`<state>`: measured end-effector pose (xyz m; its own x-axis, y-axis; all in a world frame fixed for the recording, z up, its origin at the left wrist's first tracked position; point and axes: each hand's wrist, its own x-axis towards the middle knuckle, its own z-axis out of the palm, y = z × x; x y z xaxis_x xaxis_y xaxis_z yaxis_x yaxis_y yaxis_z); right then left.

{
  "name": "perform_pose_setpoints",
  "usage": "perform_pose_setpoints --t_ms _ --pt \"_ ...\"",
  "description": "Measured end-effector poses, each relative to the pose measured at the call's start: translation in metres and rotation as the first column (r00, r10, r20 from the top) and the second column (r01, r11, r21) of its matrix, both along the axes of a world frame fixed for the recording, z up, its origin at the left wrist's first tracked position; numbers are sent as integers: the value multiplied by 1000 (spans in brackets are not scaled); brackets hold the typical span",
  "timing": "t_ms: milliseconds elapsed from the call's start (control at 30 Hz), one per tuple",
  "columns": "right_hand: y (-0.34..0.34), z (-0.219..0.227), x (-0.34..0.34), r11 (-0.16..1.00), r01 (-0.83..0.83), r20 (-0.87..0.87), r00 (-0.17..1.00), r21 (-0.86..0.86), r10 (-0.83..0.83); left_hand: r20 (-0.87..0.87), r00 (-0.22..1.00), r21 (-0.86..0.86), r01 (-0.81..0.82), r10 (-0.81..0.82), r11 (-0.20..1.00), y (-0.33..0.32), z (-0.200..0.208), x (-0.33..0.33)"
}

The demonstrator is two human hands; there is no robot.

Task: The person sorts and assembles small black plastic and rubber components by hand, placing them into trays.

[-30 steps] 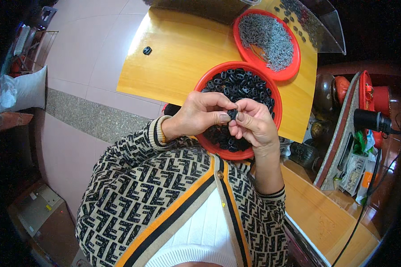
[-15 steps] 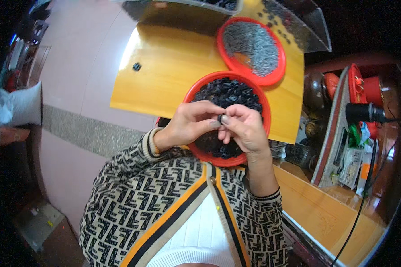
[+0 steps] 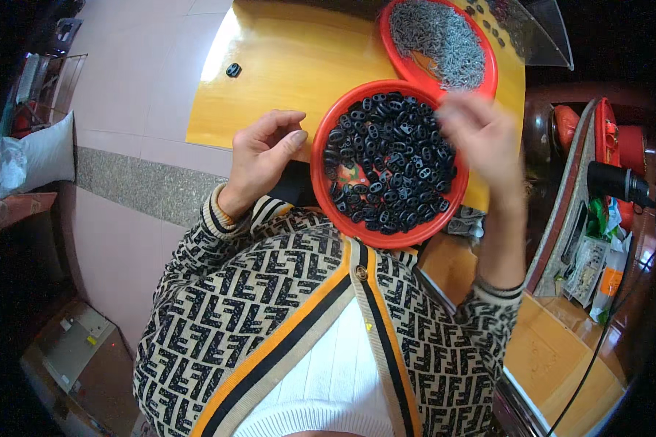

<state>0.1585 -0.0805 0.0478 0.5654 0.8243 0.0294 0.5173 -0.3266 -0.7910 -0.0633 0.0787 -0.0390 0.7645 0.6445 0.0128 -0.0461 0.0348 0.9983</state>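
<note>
A red basin (image 3: 321,171) holds many small black oval plastic pieces (image 3: 393,156) with two holes each, which look like cord-lock parts. Just left of its rim, my left hand (image 3: 264,151) is raised with thumb and forefinger apart and nothing visible between them. My right hand (image 3: 482,138) is over the basin's right rim, close to a second red basin (image 3: 420,75) behind it. Motion smears its fingers, so whether they hold anything does not show. That second basin contains many small silvery metal pieces (image 3: 441,40), probably springs.
One black piece (image 3: 233,70) lies alone on the yellow tabletop (image 3: 291,51) at left. A clear bin (image 3: 536,33) and scattered dark pieces stand at the far right corner. Further right, a shelf holds a black cylinder (image 3: 619,183) and a trailing black cable (image 3: 598,346).
My hands were together over the black pieces, pinching a small black part. They have separated, left hand to the left, right hand to the right. The part is no longer visible between them.
</note>
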Motion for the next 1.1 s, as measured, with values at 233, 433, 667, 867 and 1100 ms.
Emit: perform_pose_setpoints --t_ms 233,433,667,867,1100 --pt "-25 -47 -63 961 -254 332 902 -111 277 -64 997 -40 36 -39 999 -4 -1 0" --pt "-21 -46 -69 920 -282 422 824 -272 377 -7 995 218 103 -104 970 -11 14 15" --pt "-16 -41 -75 914 -278 411 827 -297 385 57 972 636 141 -229 759 6 36 72" --pt "-12 -37 -79 898 -252 479 776 -361 411 -96 935 900 228 -341 371 37 33 166" --pt "3 -30 -96 905 -284 447 797 -316 406 -531 822 832 552 -207 58 53 26 217"
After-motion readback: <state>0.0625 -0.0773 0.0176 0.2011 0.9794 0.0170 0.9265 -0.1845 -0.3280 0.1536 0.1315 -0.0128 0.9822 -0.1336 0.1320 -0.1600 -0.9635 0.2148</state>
